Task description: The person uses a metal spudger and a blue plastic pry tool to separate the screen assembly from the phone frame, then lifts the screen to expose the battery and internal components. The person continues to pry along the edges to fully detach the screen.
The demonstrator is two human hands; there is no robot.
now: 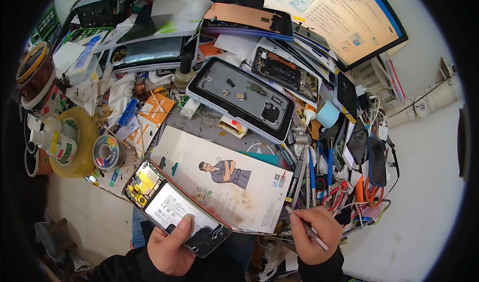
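My left hand (172, 247) grips an opened smartphone (162, 207) by its lower end, with the thumb pressed near the bottom of the battery. The phone's back is off, baring a white-labelled battery, a yellow-covered upper board and a black lower part. Over the right edge of the bench, my right hand (317, 232) is closed around a slim, pinkish-grey rod-shaped tool (321, 243); its exact kind is hidden by the fingers. Between the hands lies a flattened white cardboard box (264, 204), printed with a figure in overalls and stained brown. The phone overlaps its left edge.
Beyond the cardboard sits a grey tray (212, 87) with small phone parts. Another opened phone (287, 72) and a lit monitor (344, 17) stand behind. Tools and cables (329, 182) crowd the right; a solder spool (108, 152), tape roll (85, 142) and bottle (60, 145) are left.
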